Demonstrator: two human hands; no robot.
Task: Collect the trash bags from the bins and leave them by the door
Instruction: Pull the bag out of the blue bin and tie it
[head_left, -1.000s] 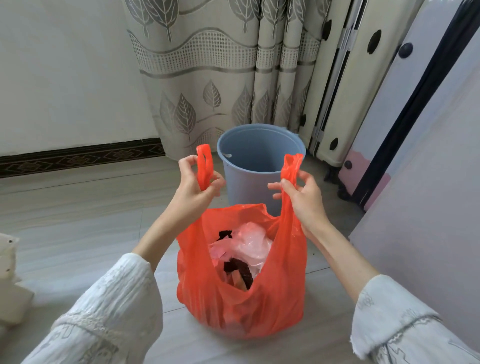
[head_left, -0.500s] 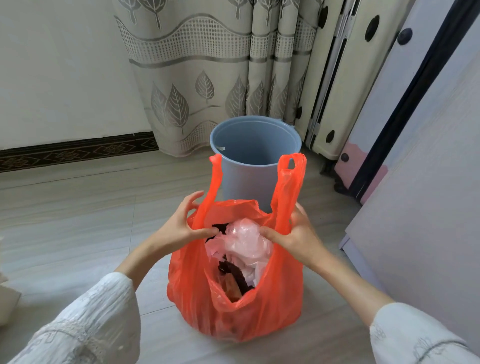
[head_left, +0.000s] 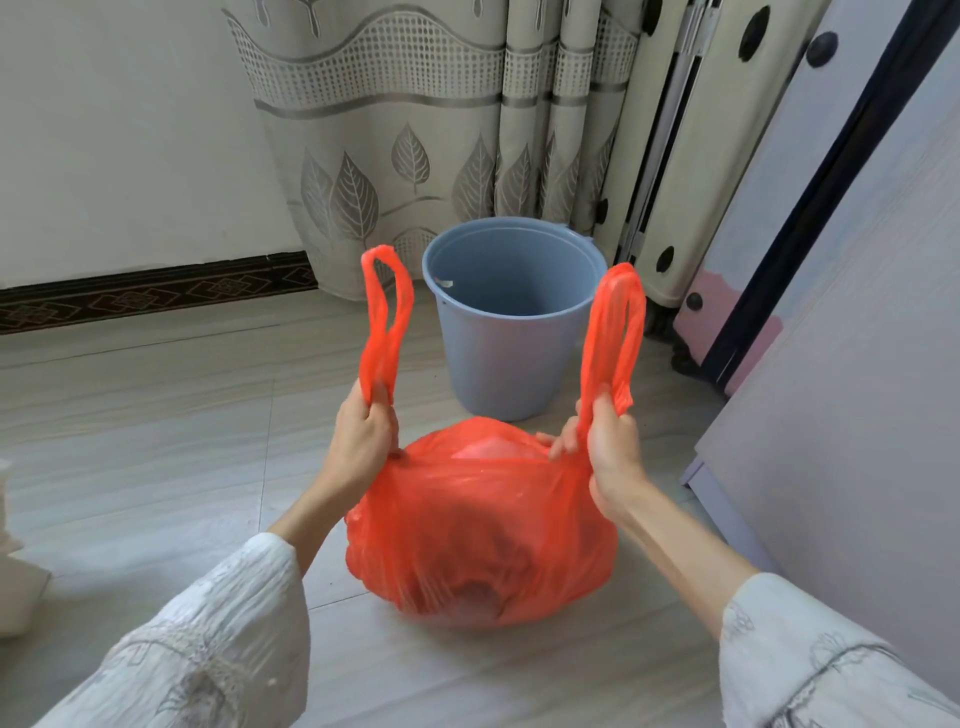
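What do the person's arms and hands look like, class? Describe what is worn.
Both arms wear loose white sleeves of crinkled fabric with faint grey embroidered patterns, pushed up so the forearms are bare. The left hand and right hand are bare: no gloves, rings or watch visible.

Left hand (head_left: 363, 441), right hand (head_left: 610, 452): fists, arms outstretched.

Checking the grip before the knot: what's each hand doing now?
Left hand: grips the orange bag's left handle.
Right hand: grips its right handle.
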